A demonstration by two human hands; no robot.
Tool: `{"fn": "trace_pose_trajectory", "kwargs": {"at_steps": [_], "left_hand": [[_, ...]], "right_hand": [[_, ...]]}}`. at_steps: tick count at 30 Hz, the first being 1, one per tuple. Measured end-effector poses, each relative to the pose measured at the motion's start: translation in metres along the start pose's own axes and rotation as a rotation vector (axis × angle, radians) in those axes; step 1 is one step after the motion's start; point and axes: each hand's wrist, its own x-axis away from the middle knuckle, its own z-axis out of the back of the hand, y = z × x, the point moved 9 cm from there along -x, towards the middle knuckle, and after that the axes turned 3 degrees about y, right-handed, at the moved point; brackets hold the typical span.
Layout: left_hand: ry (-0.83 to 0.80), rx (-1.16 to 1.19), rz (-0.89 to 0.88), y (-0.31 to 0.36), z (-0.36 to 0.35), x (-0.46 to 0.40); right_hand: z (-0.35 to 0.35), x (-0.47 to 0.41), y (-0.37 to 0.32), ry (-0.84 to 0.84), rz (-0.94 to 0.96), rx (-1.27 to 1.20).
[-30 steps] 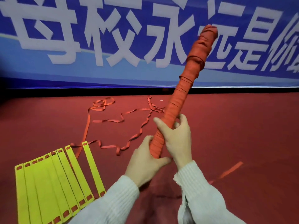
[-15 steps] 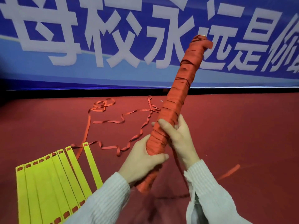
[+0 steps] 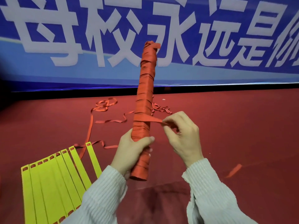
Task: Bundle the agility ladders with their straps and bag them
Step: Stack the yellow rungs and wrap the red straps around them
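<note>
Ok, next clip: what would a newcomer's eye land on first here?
The tall orange bundle at centre, held nearly upright: the left hand grips its lower part while the right hand pinches a strap end pulled off its side. Next, the yellow rungs fanned on the red floor at lower left, with loose strap trailing behind, and the blue banner across the back.

A big blue banner (image 3: 48,73) hangs across the far side. It has large white letters (image 3: 113,29) on it, and a lighter blue part along the bottom. Under the banner runs a dark strip (image 3: 226,88). The floor (image 3: 242,126) is dark red and fills the near part, left to right.
</note>
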Motion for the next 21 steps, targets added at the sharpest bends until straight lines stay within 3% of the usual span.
{"fn": "trace_pose_trajectory", "kwargs": {"at_steps": [2, 4, 7, 9, 13, 16, 18, 21], "left_hand": [[-0.119, 0.218, 0.126, 0.001, -0.008, 0.006], [-0.251, 0.435, 0.223, 0.001, -0.017, 0.011], [-0.467, 0.661, 0.312, 0.004, -0.035, 0.022], [-0.562, 0.692, 0.316, 0.008, -0.043, 0.029], [-0.538, 0.590, 0.251, 0.010, -0.042, 0.027], [-0.463, 0.514, 0.226, 0.007, -0.037, 0.026], [-0.432, 0.482, 0.238, 0.003, -0.036, 0.025], [-0.409, 0.395, 0.231, -0.001, -0.034, 0.024]], "right_hand": [[0.002, 0.004, 0.001, 0.120, 0.039, 0.122], [-0.015, 0.014, 0.005, 0.083, 0.076, 0.278], [-0.077, 0.045, 0.051, -0.435, -0.069, 0.382], [-0.091, 0.062, 0.071, -0.686, -0.298, 0.163], [-0.062, 0.042, 0.057, -0.558, -0.651, -0.644], [-0.046, 0.032, 0.029, -0.598, -0.806, -1.206], [-0.045, 0.029, 0.023, -0.569, -0.821, -1.257], [-0.048, 0.024, 0.028, -0.328, -0.911, -1.133]]}}
